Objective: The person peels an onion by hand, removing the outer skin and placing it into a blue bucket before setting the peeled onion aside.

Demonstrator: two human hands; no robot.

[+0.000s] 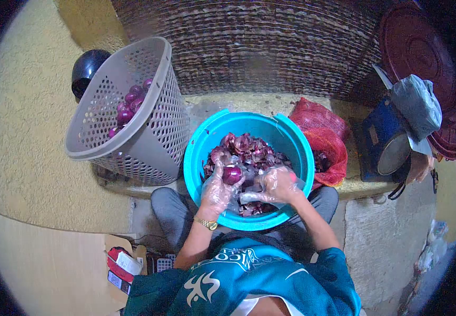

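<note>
A shiny purple-red onion rests in the fingers of my left hand, which wears a clear plastic glove. My right hand, also gloved, is closed just to the right of the onion. A small pinkish-red end shows at its knuckles, but the rest of what it grips is hidden. Both hands are over a turquoise tub between my knees. Inside the tub lies a heap of dry onion skins, with some onions perhaps among them.
A grey perforated basket holding several peeled-looking onions leans at left, beside a black bowl. Right of the tub are a red mesh sack and a blue scale with a plastic bag on top.
</note>
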